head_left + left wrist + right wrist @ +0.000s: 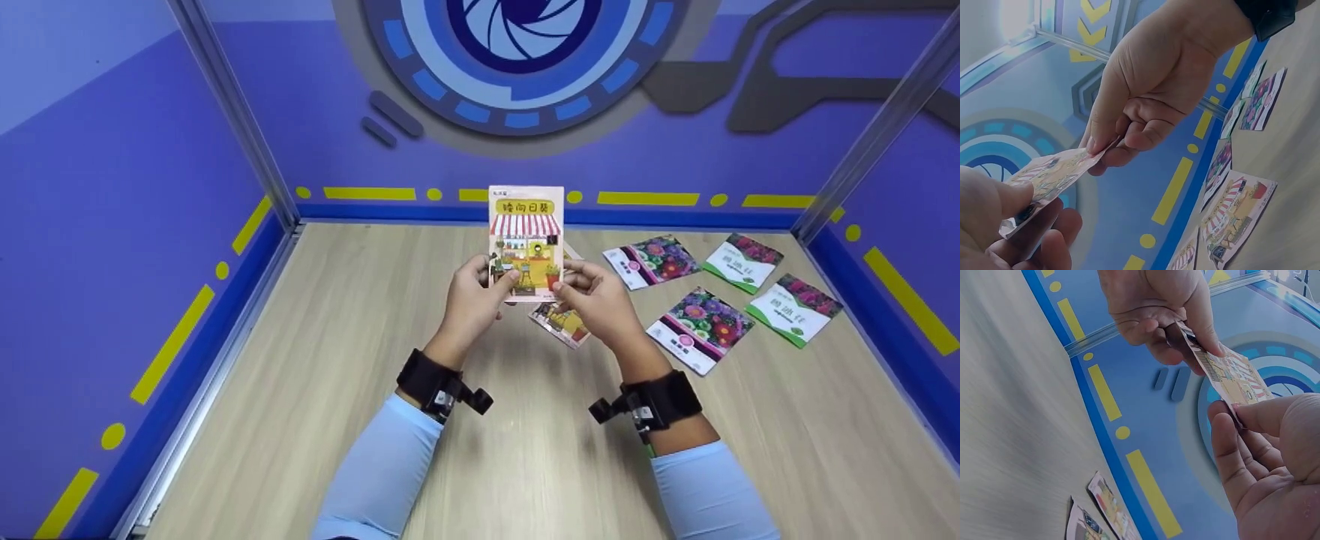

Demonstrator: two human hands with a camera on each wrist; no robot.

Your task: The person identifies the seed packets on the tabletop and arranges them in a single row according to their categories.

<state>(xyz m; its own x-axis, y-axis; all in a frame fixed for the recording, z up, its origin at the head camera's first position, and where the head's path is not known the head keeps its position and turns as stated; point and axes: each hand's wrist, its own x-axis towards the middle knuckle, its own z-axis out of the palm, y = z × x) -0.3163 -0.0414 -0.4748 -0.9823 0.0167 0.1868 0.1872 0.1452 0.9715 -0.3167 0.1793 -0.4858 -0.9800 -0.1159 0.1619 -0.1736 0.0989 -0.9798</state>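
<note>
Both hands hold up a pink seed packet (525,240) with a striped awning picture and dark lettering, raised above the table. My left hand (474,300) pinches its lower left edge, thumb in front and fingers behind. At the lower right corner, the thumb and fingers of my right hand (602,306) pinch it too. The left wrist view shows the same packet (1055,171) tilted between the two hands. Beneath it on the table lies a matching pink packet (561,324), partly covered by the right hand; another pink packet (1185,256) shows beside it in the left wrist view.
To the right lie two flower-picture packets with magenta bands, one farther back (651,261) and one nearer (701,330). Beside them are two green-and-white packets, one behind (742,262) and one in front (795,309). Blue panel walls (300,150) enclose the wooden table (337,360).
</note>
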